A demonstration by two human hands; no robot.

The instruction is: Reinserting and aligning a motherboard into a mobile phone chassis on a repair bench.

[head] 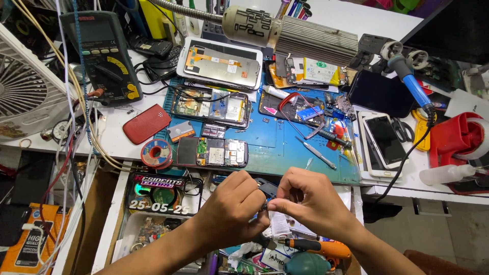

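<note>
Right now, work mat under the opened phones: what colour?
Blue work mat, seen in the head view.

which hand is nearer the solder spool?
Left. The left hand is just right of and below the solder spool; the right hand lies farther right, beyond the left hand, pinching the small dark part between them.

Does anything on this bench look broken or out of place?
Several phones lie opened up on the blue mat, circuit boards bared, such as the small opened phone. Both hands pinch a small dark part.
</note>
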